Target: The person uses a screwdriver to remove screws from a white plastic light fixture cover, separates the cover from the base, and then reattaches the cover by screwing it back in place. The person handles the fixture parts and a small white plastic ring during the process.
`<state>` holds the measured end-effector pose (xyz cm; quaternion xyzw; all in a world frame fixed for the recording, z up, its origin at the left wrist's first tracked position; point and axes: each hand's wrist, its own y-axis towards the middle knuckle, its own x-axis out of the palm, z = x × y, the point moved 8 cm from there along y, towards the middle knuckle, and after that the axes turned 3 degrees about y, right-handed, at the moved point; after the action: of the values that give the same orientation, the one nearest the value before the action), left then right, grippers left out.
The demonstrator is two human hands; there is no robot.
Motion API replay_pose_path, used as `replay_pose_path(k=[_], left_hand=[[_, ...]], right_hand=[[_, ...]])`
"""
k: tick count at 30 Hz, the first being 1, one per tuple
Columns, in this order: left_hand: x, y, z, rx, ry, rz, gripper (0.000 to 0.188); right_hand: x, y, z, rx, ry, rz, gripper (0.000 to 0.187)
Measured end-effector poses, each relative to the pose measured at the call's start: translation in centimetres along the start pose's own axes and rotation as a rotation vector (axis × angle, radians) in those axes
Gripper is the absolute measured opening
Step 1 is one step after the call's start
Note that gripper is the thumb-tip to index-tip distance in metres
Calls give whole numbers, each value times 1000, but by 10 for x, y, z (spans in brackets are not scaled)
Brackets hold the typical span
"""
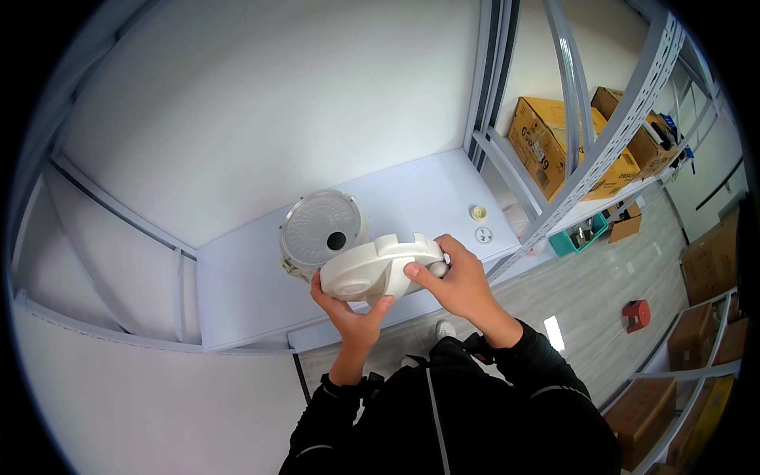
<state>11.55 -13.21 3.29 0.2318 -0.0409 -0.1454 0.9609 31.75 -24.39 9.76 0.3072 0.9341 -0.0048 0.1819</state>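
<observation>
A white, rounded appliance cover [372, 267] with notched tabs along its upper edge is held up in both hands above the table's front part. My left hand [351, 315] is closed around its lower left side, thumb on the near face. On the other side, my right hand [461, 277] grips the right end, its thumb pressed on the cover near a raised strip. Behind the cover, on the white table [412, 198], stands a round white appliance body [321, 226] with a pale grey textured disc on top and a dark round spot; the cover hides part of its near side.
A small cream ring [478, 213] and a white disc with holes [484, 235] lie at the table's right. Metal shelving [625, 119] with a yellow cardboard box [546, 146] rises on the right. A teal bin [578, 237] and red stool [636, 316] stand lower.
</observation>
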Motion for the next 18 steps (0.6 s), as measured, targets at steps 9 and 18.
replay_pose_path(k=[9, 18], left_hand=[[-6, 5, 1, -33, 259, -16, 136], [5, 0, 31, 273, 418, -399, 141]], right_hand=[[9, 14, 39, 59, 91, -26, 77], [-3, 38, 62, 394, 64, -60, 96]])
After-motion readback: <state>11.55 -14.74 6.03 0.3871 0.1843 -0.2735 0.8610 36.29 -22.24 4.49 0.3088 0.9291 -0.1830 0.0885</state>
